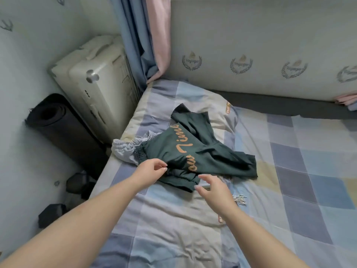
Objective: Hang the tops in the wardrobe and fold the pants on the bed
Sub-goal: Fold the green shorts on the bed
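Dark green garment (195, 151) with orange lettering lies crumpled near the left edge of the bed (289, 171), partly covering a pale grey-blue garment (125, 149) whose gathered waistband shows at its left. The left hand (152, 170) meets the near-left edge of the green garment, thumb and fingertips drawn close as if pinching the cloth; whether cloth is actually caught between them cannot be told. The right hand (212, 187) hovers just beside the near hem, fingers loosely spread and holding nothing. The two hands are apart, one at each side of the near edge. The fabric appears light, soft and limp: it will likely sag and bunch when lifted and offers no stiff edge. A hold at two spread points of the waistband or hem probably lets it hang flat. A suitcase (96, 84) and a rolled mat (63, 128) stand left of the bed.
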The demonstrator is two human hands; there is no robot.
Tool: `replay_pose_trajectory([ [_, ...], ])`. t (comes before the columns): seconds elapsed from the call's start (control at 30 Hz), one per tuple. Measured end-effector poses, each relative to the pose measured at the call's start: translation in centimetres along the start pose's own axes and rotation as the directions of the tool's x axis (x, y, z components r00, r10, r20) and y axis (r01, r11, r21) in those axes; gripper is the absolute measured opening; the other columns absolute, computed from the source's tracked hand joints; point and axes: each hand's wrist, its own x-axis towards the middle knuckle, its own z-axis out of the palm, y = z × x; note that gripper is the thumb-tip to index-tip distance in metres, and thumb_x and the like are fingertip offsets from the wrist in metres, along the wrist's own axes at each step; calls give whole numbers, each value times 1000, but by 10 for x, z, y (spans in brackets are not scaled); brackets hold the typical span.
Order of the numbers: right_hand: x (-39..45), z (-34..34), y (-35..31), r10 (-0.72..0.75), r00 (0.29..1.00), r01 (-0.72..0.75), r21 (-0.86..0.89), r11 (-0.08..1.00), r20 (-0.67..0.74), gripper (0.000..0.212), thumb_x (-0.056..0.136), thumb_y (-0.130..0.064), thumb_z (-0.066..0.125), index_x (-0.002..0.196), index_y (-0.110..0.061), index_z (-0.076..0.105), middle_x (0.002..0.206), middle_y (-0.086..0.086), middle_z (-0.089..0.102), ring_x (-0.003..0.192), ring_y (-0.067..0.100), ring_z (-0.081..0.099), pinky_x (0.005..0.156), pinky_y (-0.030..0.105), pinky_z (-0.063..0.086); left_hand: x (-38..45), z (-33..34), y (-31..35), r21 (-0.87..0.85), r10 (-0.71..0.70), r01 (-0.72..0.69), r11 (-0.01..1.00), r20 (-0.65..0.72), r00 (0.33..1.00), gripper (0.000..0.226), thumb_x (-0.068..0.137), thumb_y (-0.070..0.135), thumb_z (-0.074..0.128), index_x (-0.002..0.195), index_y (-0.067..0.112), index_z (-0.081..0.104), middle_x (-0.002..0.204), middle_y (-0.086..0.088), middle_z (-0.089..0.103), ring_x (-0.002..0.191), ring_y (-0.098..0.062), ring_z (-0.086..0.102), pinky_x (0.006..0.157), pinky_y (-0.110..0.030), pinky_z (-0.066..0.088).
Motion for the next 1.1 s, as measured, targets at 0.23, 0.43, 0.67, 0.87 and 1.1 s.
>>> replay_pose_trajectory([
  [0.23,118,74,58,69,994,-52,-179,982,86,49,89,-34,60,135,-25,49,139,-7,48,126,10,45,101,23,33,118,36,-99,316,43,-41,948,1,999,48,88,25,65,134,19,53,138,-5,51,130,-21,43,110,-31,31],
  [0.43,162,123,90,196,950,-123,-287,950,245,73,89,-38,61,150,-22,23,157,4,21,144,14,17,112,26,22,163,44,-132,490,-44,32,871,12,999,79,89,11,59,152,28,14,161,-2,6,147,-25,5,118,-40,19],
  [0.67,187,159,124,234,941,-148,-325,934,244,62,94,-34,51,149,-23,25,152,4,31,138,21,32,106,29,33,192,46,-156,648,-35,-34,761,93,995,87,88,3,51,152,30,1,161,-2,7,148,-23,2,117,-39,22],
  [0.87,196,154,131,209,956,-146,-281,948,208,49,95,-11,37,142,-24,42,145,-2,45,131,20,42,102,23,35,190,44,-163,722,169,-77,687,-55,984,38,88,19,61,122,19,43,120,-2,57,119,-25,50,93,-36,39],
  [1.1,171,88,92,254,967,-253,-201,946,-24,46,84,-9,41,119,-30,62,115,0,65,107,23,57,76,26,43,161,20,-147,785,232,-6,619,-176,957,30,85,8,50,108,27,52,106,7,61,105,-20,56,81,-34,32],
])
